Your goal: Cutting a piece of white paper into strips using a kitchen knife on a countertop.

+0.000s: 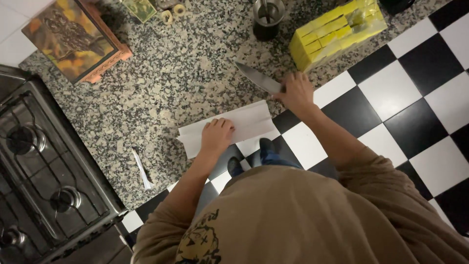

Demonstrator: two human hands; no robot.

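A folded white sheet of paper [244, 122] lies at the front edge of a speckled granite counter [171, 83], partly overhanging it. My left hand [217, 134] presses flat on the paper's left part. My right hand [295, 93] grips the handle of a large kitchen knife [256, 77], whose blade points up and left above the counter, just past the paper's right end. The blade is clear of the paper.
A thin white paper strip [141, 168] lies left of the sheet. A gas stove [44, 176] fills the left. At the back stand a picture box [73, 36], a dark metal cup [267, 19] and a yellow pack [337, 32]. Checkered floor [410, 98] lies right.
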